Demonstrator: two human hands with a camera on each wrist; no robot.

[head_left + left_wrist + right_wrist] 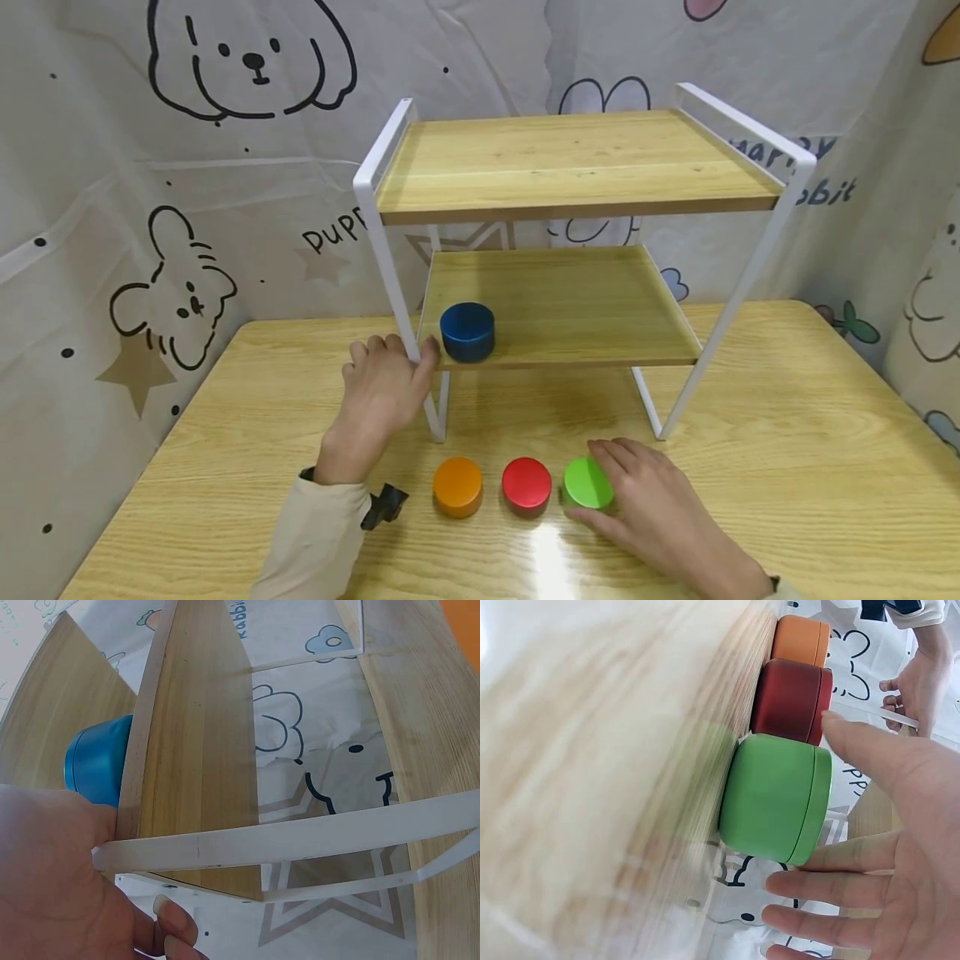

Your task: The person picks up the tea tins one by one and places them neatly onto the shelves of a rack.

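Observation:
My left hand (386, 383) holds the left front white post (300, 840) of a two-tier shelf, its thumb at the lower board and its fingers curled on the outer side. Just right of that thumb, a blue round tin (468, 332) stands on the lower board (562, 308). On the table, my right hand (652, 508) reaches around a green round tin (776, 799), thumb on one side and straight fingers on the other. Whether it touches the tin is hard to tell. Left of the green tin stand a red tin (527, 487) and an orange tin (457, 487).
The shelf's upper wooden board (577, 162) spans above the lower one between white side frames. Beneath everything lies a wooden table (787, 433). A cloth with cartoon drawings (300, 200) hangs behind and at both sides.

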